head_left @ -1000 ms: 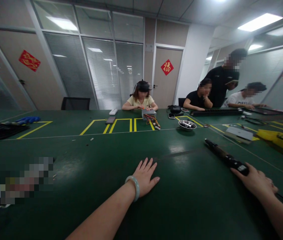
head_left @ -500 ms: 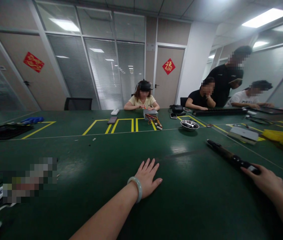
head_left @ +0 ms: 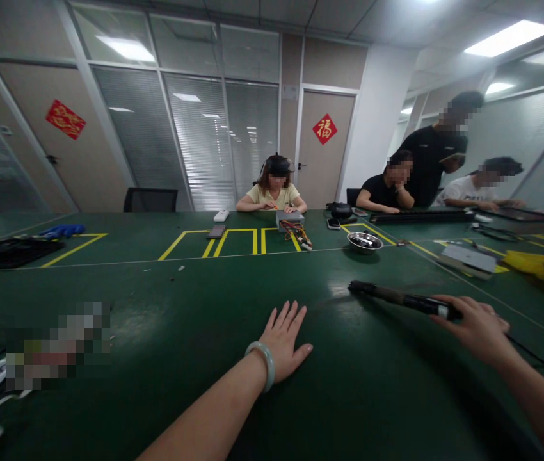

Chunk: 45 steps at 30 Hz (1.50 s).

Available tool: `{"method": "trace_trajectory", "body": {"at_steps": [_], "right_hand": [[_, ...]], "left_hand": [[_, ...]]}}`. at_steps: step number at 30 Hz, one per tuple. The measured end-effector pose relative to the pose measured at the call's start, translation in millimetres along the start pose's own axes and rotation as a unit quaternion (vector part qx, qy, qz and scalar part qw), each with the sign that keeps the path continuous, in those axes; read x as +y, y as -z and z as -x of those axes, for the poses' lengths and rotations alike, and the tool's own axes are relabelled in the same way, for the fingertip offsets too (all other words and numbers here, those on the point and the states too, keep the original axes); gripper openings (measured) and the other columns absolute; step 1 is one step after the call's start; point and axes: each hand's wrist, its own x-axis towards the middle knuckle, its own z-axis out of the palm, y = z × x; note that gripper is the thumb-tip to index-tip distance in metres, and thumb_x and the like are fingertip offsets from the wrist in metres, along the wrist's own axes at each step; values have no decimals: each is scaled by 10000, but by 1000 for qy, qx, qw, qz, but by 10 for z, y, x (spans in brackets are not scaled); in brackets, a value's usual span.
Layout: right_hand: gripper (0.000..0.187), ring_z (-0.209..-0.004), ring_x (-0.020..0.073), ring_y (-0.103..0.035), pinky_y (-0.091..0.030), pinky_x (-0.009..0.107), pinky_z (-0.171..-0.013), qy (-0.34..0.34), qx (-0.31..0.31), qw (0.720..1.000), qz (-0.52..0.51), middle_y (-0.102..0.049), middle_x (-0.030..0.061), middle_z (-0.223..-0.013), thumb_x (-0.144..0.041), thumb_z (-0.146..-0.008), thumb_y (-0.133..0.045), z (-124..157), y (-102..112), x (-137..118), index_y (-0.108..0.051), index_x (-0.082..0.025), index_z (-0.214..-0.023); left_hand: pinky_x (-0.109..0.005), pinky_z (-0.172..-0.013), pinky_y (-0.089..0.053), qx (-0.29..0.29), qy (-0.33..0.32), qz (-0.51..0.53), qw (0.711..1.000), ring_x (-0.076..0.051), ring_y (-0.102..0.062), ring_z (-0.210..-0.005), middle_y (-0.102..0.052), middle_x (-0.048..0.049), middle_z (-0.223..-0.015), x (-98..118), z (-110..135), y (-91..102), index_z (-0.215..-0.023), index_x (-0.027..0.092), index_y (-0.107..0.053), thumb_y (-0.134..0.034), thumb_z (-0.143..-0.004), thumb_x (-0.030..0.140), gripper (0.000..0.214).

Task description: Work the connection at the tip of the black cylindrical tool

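My left hand (head_left: 284, 342) lies palm down on the green table, fingers stretched out and spread, holding nothing. A pale green bangle (head_left: 266, 365) circles its wrist. My right hand (head_left: 478, 330) is closed round the back end of a long, black wand-shaped corded tool (head_left: 401, 298), whose exact kind I cannot make out. The tool points left, with its dark tip near a bright reflection on the table. Its middle section looks brownish, and a black cord (head_left: 541, 362) trails from behind my hand to the right.
Ahead stand a metal bowl (head_left: 365, 241) of small dark items and a grey box with coloured wires (head_left: 291, 222), where a co-worker (head_left: 274, 192) sits. To the right lie a pale flat box (head_left: 468, 259) and a yellow item (head_left: 541, 269). A blurred-out object (head_left: 61, 346) is at left.
My right hand has moved left and slightly up with the wand-shaped tool, which has swung to lie closer to level across the view. My left hand has stayed in place.
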Motion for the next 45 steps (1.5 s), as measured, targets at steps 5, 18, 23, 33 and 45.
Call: {"method": "trace_trajectory", "body": {"at_steps": [5,18,23,33,45], "right_hand": [[510,-1078,340,-460,-367,465,-818,102,-32,992,-61,-567,81,-1151,-555,-761,-519,-44,9,-1090,-561,-320,-1212],[528,-1043,240,-447,-311,389,-888,264,-143,917,-262,-546,49,-1154,-340,-697,-713,363,-456,-3139,-542,-249,-1189],[591,-1103,246,-422,-282,406,-957,291,-182,900,-269,-511,64,-1241,-320,-727,-683,353,-502,-3215,-479,-243,-1276],[664,-1109,332,-516,-396,414,-898,116,-210,970,-49,-490,167,-1264,-332,-717,-700,517,41,-2743,-426,-170,-1300],[194,-838,245,-631,-402,315,-655,59,-170,984,7,-668,90,-934,-243,-927,-403,268,-76,-2277,-570,-208,-1020]], "left_hand": [[-511,-1143,-51,42,-3,-26,999,-272,68,-1411,149,-10,-1534,70,4,46,-1463,259,130,-325,-891,598,807],[-439,-1141,-166,184,19,-82,979,-257,-194,-1393,-168,-42,-1539,95,-14,139,-1475,231,-126,-557,-787,351,821],[-382,-1075,-296,187,52,-54,980,-230,-362,-1312,-240,-49,-1517,39,-33,91,-1465,245,-159,-574,-739,252,836],[-412,-988,-372,189,43,-23,981,-241,-470,-1208,-437,-68,-1408,-2,-32,80,-1438,260,-253,-534,-856,447,673],[-404,-929,-403,166,36,-17,985,-218,-526,-1087,-568,-25,-1228,53,-1,163,-1258,281,-501,-524,-879,340,384]]}}
